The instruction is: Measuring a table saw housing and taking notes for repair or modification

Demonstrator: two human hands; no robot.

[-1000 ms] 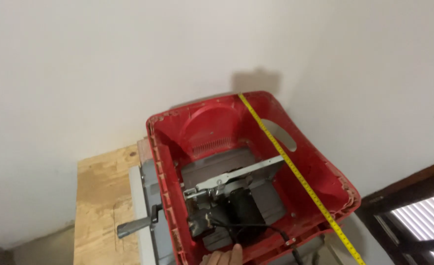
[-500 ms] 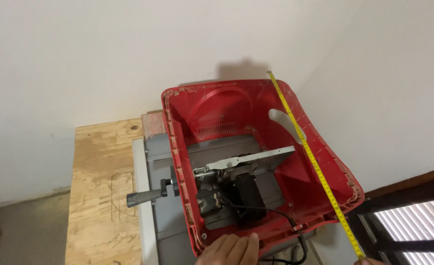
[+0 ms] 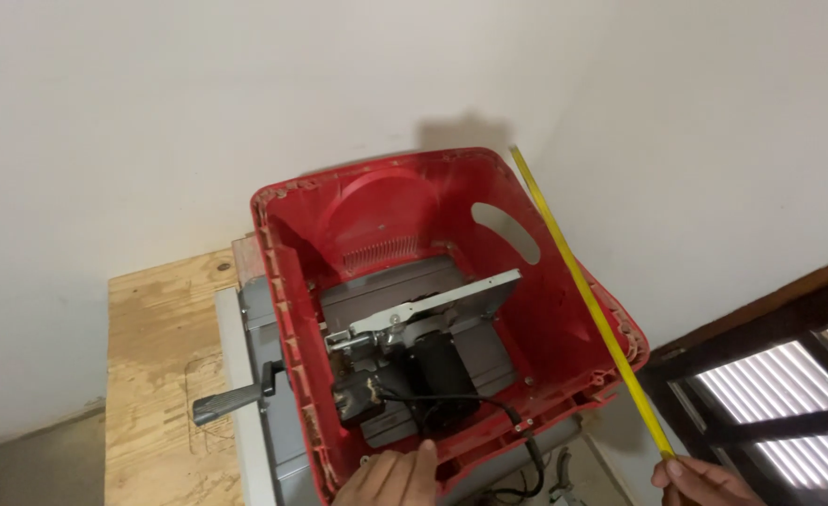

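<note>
While flat on housing, left hand.

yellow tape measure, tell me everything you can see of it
The yellow tape measure is a thin, stiff blade pulled out straight. It runs diagonally from the far corner of the red plastic housing along its right rim, down to the right hand, whose fingers pinch its near end. Its case is out of view.
</note>
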